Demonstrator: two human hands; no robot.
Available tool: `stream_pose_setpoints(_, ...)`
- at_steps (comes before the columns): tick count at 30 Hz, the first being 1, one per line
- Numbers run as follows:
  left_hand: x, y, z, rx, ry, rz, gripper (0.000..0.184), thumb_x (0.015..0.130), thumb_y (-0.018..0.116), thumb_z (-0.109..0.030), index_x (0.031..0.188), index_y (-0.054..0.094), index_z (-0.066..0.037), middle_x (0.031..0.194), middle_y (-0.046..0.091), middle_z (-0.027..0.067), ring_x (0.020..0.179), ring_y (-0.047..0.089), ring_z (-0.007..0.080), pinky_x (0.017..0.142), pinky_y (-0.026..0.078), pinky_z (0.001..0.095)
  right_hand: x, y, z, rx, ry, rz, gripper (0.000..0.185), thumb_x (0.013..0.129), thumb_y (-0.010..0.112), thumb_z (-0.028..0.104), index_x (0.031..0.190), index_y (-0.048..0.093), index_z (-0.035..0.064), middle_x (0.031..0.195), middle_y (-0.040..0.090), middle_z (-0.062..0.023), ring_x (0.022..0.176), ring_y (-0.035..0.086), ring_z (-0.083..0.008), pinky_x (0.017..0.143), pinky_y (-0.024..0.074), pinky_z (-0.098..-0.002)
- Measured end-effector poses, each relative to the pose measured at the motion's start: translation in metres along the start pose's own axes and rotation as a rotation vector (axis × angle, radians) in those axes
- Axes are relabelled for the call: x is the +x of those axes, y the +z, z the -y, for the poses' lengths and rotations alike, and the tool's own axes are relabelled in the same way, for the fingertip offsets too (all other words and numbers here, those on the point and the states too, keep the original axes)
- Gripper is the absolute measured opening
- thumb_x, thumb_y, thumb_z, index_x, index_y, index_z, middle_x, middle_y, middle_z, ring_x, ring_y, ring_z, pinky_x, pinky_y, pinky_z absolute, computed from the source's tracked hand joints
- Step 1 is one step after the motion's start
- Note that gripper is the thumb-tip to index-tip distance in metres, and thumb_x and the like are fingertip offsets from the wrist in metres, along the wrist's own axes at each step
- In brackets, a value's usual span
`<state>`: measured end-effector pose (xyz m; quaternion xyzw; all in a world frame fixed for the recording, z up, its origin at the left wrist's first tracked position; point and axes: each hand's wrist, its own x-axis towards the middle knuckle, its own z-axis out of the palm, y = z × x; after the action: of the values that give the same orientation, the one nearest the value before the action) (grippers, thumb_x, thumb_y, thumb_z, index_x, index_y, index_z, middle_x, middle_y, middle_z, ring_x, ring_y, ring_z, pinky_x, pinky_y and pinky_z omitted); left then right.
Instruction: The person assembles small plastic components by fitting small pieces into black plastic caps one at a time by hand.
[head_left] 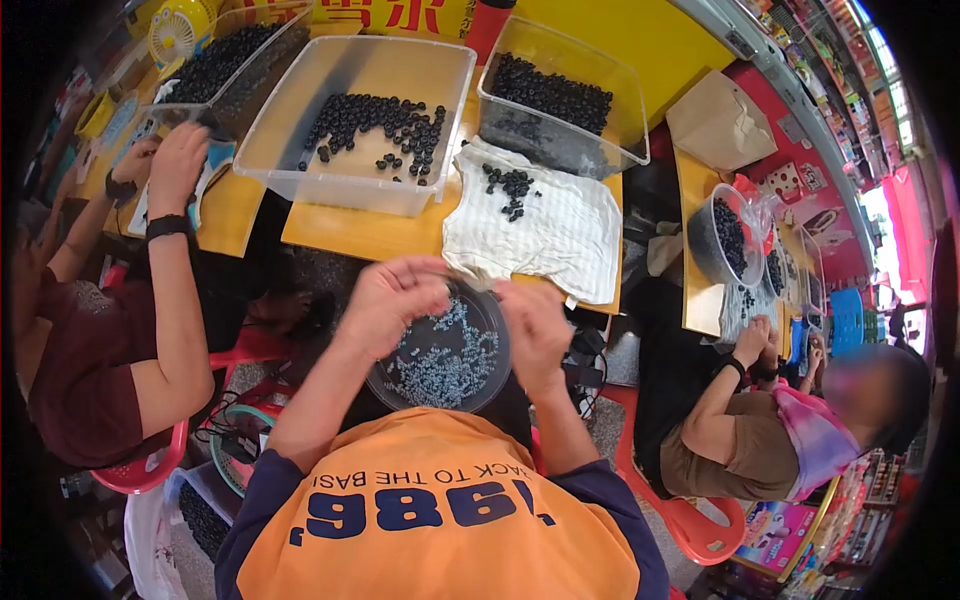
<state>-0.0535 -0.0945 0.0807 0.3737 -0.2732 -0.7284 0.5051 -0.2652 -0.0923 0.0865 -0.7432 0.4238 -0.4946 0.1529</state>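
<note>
Overlapping pale-blue pieces (pixel 445 362); tiny, numerous

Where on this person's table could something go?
The white cloth is bare right of its black pieces; a narrow strip of table is bare left of the cloth, before the big tub. Crowded: the back, with that tub and the right tub.
</note>
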Motion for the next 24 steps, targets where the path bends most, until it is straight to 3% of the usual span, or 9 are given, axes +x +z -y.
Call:
stream_pose_setpoints(3, 0.022, 0.0, -0.045, 0.207, 0.31, -0.186, 0.023, 0.082, 0.066, 0.001, 0.105, 0.064, 0.001, 0.086, 0.068, 0.0089, 0.078, 0.065, 0.0156, 0.074, 0.052, 0.027, 0.022, -0.009, -0.033, 0.042, 0.201, -0.118, 0.01, 0.083, 0.064, 0.006, 0.09, 0.069, -0.0002, 0.094, 0.069, -0.0123, 0.088, 0.063, -0.0244, 0.079, 0.0463, -0.0325)
stream_pose_setpoints(4, 0.028, 0.002, -0.066, 0.33, 0.378, -0.23, 0.022, 0.082, 0.065, -0.001, 0.105, 0.065, 0.001, 0.095, 0.067, 0.0102, 0.083, 0.064, 0.0151, 0.077, 0.051, 0.0264, 0.03, -0.009, -0.048, 0.056, 0.301, -0.131, 0.011, 0.086, 0.062, 0.006, 0.091, 0.07, -0.0001, 0.095, 0.069, -0.0137, 0.088, 0.063, -0.0241, 0.08, 0.047, -0.0307)
stream_pose_setpoints(6, 0.043, 0.002, -0.093, 0.458, 0.459, -0.271, 0.022, 0.083, 0.065, -0.003, 0.104, 0.066, 0.001, 0.103, 0.066, 0.0114, 0.088, 0.064, 0.0146, 0.081, 0.05, 0.0258, 0.041, 0.001, -0.09, -0.015, 0.279, -0.099, 0.011, 0.085, 0.064, 0.007, 0.09, 0.07, 0.0012, 0.094, 0.068, -0.0127, 0.087, 0.063, -0.0248, 0.079, 0.0468, -0.0316)
stream_pose_setpoints(8, 0.054, 0.002, -0.109, 0.891, 0.711, -0.363, 0.026, 0.083, 0.065, -0.006, 0.109, 0.065, 0.0, 0.124, 0.058, 0.0133, 0.104, 0.06, 0.0178, 0.092, 0.045, 0.0279, 0.052, 0.013, -0.123, -0.084, 0.254, -0.067, 0.011, 0.083, 0.065, 0.008, 0.09, 0.071, 0.0026, 0.093, 0.068, -0.0118, 0.087, 0.062, -0.0256, 0.078, 0.0467, -0.0325)
stream_pose_setpoints(11, 0.037, 0.011, -0.092, 1.15, 0.822, -0.342, 0.029, 0.084, 0.064, -0.007, 0.112, 0.065, -0.003, 0.135, 0.05, 0.0134, 0.118, 0.053, 0.0211, 0.1, 0.039, 0.0305, 0.073, 0.029, -0.155, -0.317, 0.168, -0.048, 0.012, 0.078, 0.07, 0.015, 0.086, 0.072, 0.007, 0.086, 0.065, -0.0099, 0.085, 0.058, -0.0294, 0.077, 0.0448, -0.0384)
stream_pose_setpoints(13, 0.023, 0.017, -0.068, 1.125, 0.822, -0.335, 0.026, 0.082, 0.065, -0.005, 0.108, 0.067, -0.003, 0.131, 0.053, 0.0138, 0.121, 0.051, 0.0235, 0.104, 0.036, 0.0328, 0.084, 0.042, -0.166, -0.437, 0.132, -0.023, 0.016, 0.073, 0.073, 0.019, 0.085, 0.072, 0.0092, 0.085, 0.061, -0.0077, 0.088, 0.055, -0.0287, 0.078, 0.0428, -0.0401)
stream_pose_setpoints(18, -0.005, 0.003, -0.011, 0.778, 0.64, -0.307, 0.016, 0.083, 0.062, 0.004, 0.098, 0.067, 0.002, 0.118, 0.06, 0.0123, 0.111, 0.057, 0.02, 0.093, 0.045, 0.0291, 0.096, 0.059, -0.165, -0.639, 0.175, 0.105, 0.015, 0.07, 0.075, 0.02, 0.082, 0.072, 0.0106, 0.089, 0.061, -0.0066, 0.095, 0.054, -0.028, 0.081, 0.0414, -0.0411)
stream_pose_setpoints(21, -0.015, -0.002, 0.007, 0.681, 0.561, -0.339, 0.014, 0.082, 0.064, 0.002, 0.095, 0.068, 0.0, 0.108, 0.062, 0.0107, 0.104, 0.059, 0.0178, 0.09, 0.046, 0.0279, 0.092, 0.059, -0.169, -0.581, 0.115, 0.04, 0.016, 0.068, 0.075, 0.017, 0.083, 0.072, 0.0109, 0.087, 0.06, -0.0078, 0.091, 0.054, -0.0294, 0.079, 0.0418, -0.0414)
stream_pose_setpoints(24, -0.016, 0.0, 0.015, 0.633, 0.517, -0.315, 0.013, 0.083, 0.064, 0.003, 0.095, 0.068, 0.001, 0.104, 0.063, 0.0081, 0.096, 0.06, 0.0123, 0.081, 0.048, 0.0232, 0.078, 0.048, -0.153, -0.277, 0.05, -0.018, 0.016, 0.072, 0.074, 0.012, 0.088, 0.071, 0.0081, 0.09, 0.065, -0.0051, 0.086, 0.058, -0.0234, 0.076, 0.0438, -0.0347)
